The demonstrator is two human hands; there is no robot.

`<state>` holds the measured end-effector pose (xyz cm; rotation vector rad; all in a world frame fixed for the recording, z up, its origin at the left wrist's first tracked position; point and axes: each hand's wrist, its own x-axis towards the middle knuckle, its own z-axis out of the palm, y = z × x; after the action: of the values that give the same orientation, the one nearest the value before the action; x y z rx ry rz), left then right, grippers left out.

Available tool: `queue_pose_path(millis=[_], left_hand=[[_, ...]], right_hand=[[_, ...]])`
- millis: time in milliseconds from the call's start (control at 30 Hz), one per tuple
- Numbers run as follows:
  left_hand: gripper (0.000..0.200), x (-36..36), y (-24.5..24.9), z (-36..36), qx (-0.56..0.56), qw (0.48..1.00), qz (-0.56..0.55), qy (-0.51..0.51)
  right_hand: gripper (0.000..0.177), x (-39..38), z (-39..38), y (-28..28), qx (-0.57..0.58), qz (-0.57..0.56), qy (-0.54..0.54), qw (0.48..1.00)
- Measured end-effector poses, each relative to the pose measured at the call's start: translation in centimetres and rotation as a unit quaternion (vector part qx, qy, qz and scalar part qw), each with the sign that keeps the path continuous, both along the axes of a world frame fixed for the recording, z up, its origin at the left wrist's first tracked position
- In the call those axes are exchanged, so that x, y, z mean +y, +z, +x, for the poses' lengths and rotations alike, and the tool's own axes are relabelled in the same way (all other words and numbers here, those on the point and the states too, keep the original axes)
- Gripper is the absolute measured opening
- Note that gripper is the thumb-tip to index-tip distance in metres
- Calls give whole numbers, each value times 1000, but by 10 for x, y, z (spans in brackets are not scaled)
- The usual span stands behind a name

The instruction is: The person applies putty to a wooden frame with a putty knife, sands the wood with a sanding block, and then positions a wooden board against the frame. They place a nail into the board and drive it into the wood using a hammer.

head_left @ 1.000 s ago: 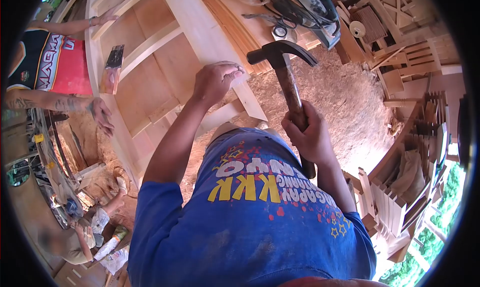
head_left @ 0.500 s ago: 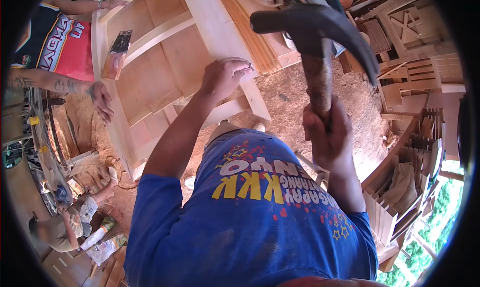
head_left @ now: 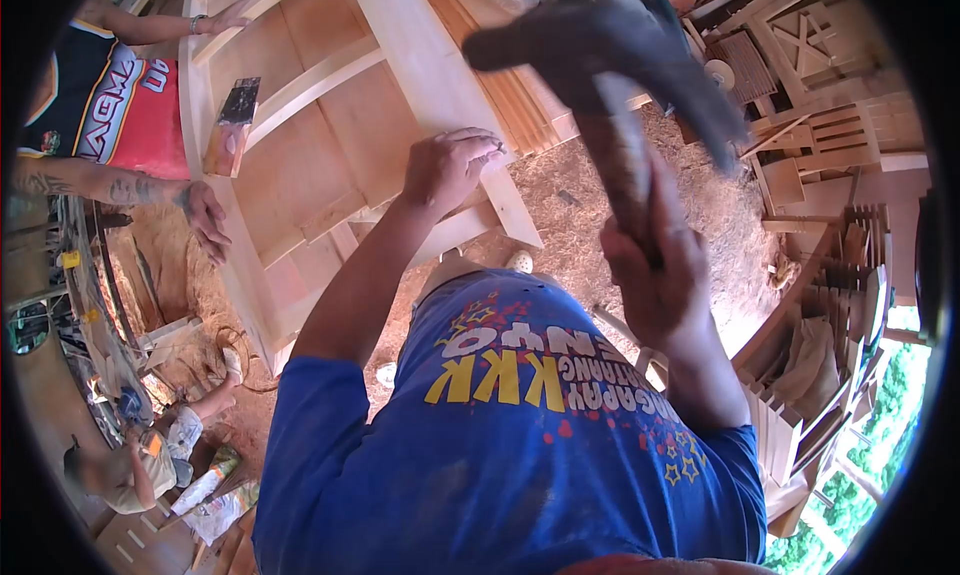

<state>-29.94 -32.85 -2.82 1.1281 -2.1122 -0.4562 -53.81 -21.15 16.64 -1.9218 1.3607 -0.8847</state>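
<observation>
My right hand (head_left: 655, 265) is wrapped round the handle of a claw hammer (head_left: 610, 65), raised above the ground to the right of a wooden panelled frame (head_left: 425, 85). The hammer's head is dark and blurred by motion. My left hand (head_left: 452, 170) rests on the frame's near right corner, fingers closed in a pinch. Something small may be at its fingertips, but I cannot make it out. A block with a dark top (head_left: 233, 125) lies across the frame's left side.
Across the frame, a co-worker's hand (head_left: 205, 220) rests by its left edge and the other hand (head_left: 228, 15) touches its far end. Another person (head_left: 140, 465) sits at the lower left. Stacked boards (head_left: 800, 375) and wooden panels (head_left: 835, 140) stand on the right.
The hammer has swung slightly left and its head has tilted, now blurred. My left hand stays at the frame's corner. The co-worker's hands remain on the frame.
</observation>
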Motion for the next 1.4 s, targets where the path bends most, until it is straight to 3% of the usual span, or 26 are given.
queue_pose_path(millis=[67,100,200,233,300,367,433,567,667,733,800,867,1067,1133,1167,1233,1333,1400], left_hand=[[12,2,5,1,-16,1000,20,11],[11,5,11,1,-32,998,44,18],[12,-6,12,1,0,999,47,17],[12,-4,16,4,19,998,66,4],[18,-5,18,12,88,992,92,-18],[31,-13,19,21,153,963,118,188],[55,-22,20,26,158,885,208,384],[53,-27,13,16,322,799,443,249],[52,-31,-21,10,343,789,442,255],[53,-32,-24,11,349,790,435,256],[57,-32,-33,15,303,807,423,278],[57,-27,-34,11,304,811,411,285],[47,-29,-15,10,346,790,435,259],[46,-31,-21,10,346,793,429,261],[46,-31,-24,10,352,792,427,258],[50,-29,-34,13,337,798,424,263],[60,-45,-28,14,314,811,410,275],[60,-31,-25,11,327,796,428,276]], right_hand=[[68,-3,0,-17,67,48,-13,997],[66,-6,-3,-32,123,127,-5,984],[64,-4,-7,-37,111,165,-46,979],[63,-1,-7,-42,70,93,-48,992],[63,0,-4,-27,50,107,-62,991],[64,-2,-3,-10,19,122,-82,989],[64,-1,-2,8,-9,122,-98,988],[67,2,-9,16,-93,11,-68,993],[68,-1,-3,7,-85,5,-62,994],[68,-5,4,2,27,97,-77,992],[64,-16,-6,-31,165,177,4,970],[64,-10,-9,-44,137,157,-29,978],[70,-2,-1,5,-39,-51,-22,998],[71,-3,-8,-20,-15,-102,0,995],[72,-3,-10,-32,25,-86,6,996],[69,-9,-15,-49,135,88,20,987],[65,-7,-11,-50,152,122,-21,981],[65,-3,-6,-44,72,58,-26,995]])
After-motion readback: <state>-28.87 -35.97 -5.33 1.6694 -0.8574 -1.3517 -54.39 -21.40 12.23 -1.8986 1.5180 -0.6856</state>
